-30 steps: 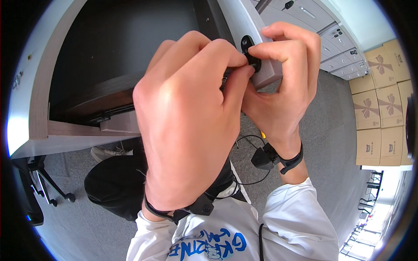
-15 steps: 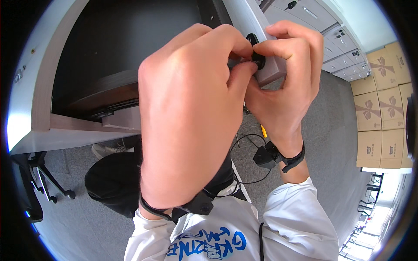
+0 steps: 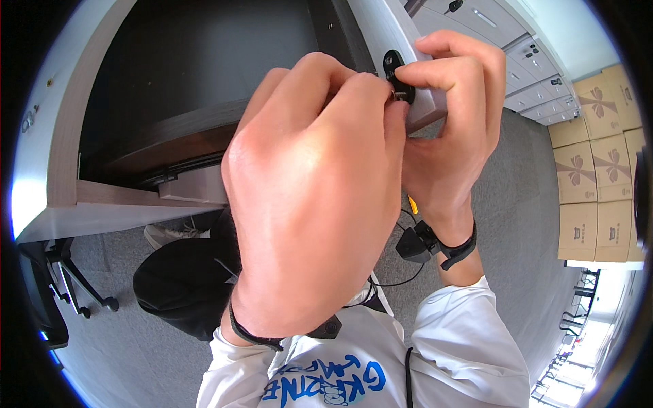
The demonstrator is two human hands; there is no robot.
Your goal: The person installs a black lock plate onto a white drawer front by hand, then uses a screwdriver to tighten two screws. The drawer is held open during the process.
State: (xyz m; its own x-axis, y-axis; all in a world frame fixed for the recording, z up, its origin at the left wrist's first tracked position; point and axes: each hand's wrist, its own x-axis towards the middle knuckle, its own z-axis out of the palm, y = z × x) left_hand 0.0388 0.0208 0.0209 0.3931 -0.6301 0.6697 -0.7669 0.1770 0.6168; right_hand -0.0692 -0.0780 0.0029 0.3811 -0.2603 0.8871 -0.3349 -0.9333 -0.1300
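Note:
In the head view my left hand (image 3: 309,197), knuckles up, is closed, its thumb and forefinger pinched on a small metal piece (image 3: 398,96) at a black oval fitting with a hole (image 3: 390,63). That fitting lies on the end of a pale wood-grain drawer panel (image 3: 364,24). My right hand (image 3: 452,129) curls around the panel's end, its forefinger tip pressing on the fitting. My left hand mostly hides the small piece and part of the drawer's dark interior (image 3: 197,54).
Drawer cabinets with keys (image 3: 517,68) stand at upper right, stacked cardboard boxes (image 3: 578,231) beside them. A wheeled black chair (image 3: 41,292) is at left. My bent black-clad leg (image 3: 170,285) and a shoe (image 3: 166,234) rest below the desk (image 3: 61,170) on grey carpet. Cables hang under my hands.
My left hand has shifted right and turned, its knuckles rising then dropping. My right hand has moved slightly up and right along with the fitting and panel end.

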